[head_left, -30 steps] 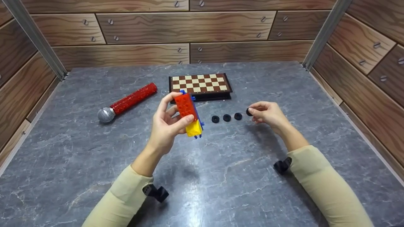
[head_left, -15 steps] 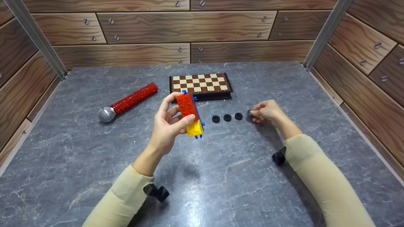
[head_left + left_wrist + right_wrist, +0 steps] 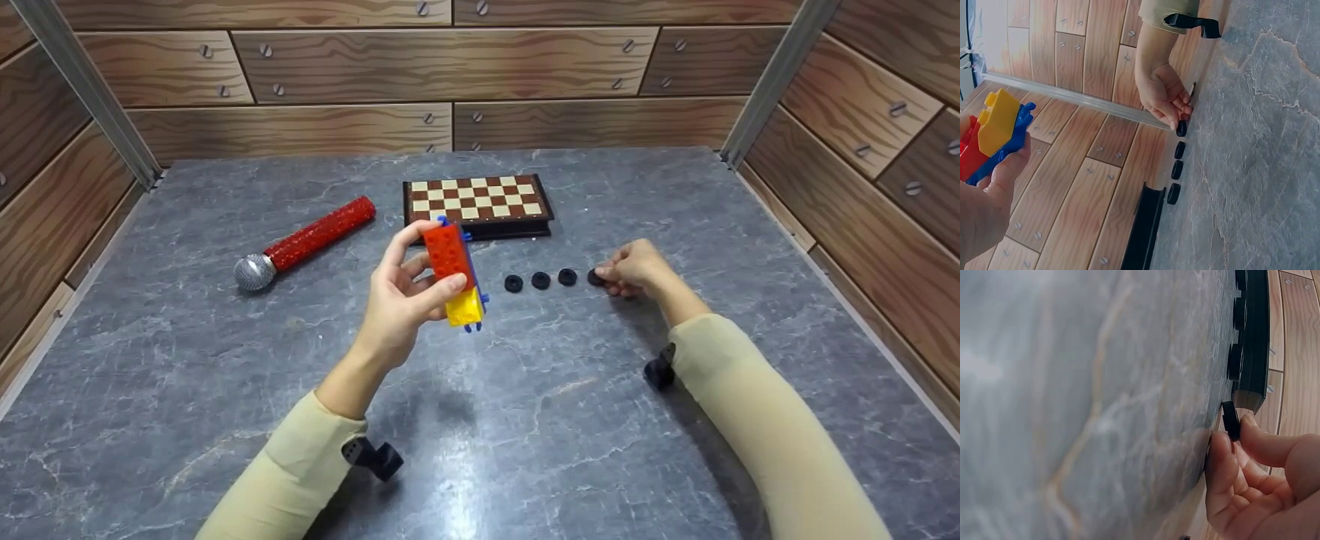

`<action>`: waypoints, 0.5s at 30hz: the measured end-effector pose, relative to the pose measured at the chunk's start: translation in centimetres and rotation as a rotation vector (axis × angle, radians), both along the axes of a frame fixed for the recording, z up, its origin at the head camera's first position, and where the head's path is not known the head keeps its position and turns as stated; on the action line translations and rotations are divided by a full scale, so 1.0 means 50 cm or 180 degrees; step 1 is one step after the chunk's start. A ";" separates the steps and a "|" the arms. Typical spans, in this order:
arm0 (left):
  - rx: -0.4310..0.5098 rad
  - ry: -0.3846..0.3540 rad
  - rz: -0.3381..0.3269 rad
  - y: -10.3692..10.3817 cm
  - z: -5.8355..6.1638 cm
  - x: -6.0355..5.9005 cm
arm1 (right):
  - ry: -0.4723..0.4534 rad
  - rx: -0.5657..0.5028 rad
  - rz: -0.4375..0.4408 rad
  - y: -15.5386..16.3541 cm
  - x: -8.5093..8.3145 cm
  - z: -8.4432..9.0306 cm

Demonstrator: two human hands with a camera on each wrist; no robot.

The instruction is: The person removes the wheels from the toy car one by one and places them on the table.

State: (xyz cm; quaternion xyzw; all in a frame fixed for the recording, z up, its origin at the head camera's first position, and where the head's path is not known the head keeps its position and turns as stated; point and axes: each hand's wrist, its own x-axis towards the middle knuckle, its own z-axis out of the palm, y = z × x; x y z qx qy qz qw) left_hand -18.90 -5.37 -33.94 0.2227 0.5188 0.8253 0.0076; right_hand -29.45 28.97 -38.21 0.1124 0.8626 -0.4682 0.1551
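- Left hand [image 3: 397, 296] holds the brick stack [image 3: 454, 274] above the counter [image 3: 525, 420], thumb and fingers curled round it; stiff, light plastic, best taken by its flat sides.
- Right hand [image 3: 637, 268] pinches a black wheel [image 3: 596, 277] on the counter, at the end of the wheel row [image 3: 540, 281]: small, light, likely rolls, so take it by the rim.

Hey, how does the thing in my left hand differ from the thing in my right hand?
The left hand grips a large brick stack of red, yellow and blue, raised above the table. The right hand pinches a small black wheel, round and plain, down at the table surface beside three more wheels. Both look like plastic toy parts.
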 end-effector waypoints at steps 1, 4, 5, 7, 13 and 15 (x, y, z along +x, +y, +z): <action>-0.0003 -0.0018 -0.0005 0.000 -0.001 0.000 | 0.0002 0.0023 0.0006 0.001 0.000 0.000; -0.0033 -0.0065 -0.0012 0.000 -0.002 0.000 | 0.0026 0.0136 -0.0015 0.000 0.000 0.002; -0.0042 -0.0078 -0.0014 -0.001 -0.003 0.000 | 0.0037 0.0161 -0.0013 0.000 0.000 0.002; -0.0067 -0.0097 -0.0020 0.000 -0.003 0.000 | 0.0060 0.0212 -0.0021 0.001 0.001 0.003; -0.0137 -0.0155 -0.0051 0.001 -0.005 -0.003 | 0.0127 0.0225 -0.0036 0.001 0.011 0.013; -0.0167 -0.0182 -0.0063 0.001 -0.005 -0.004 | 0.0172 0.0195 -0.0030 0.001 0.016 0.016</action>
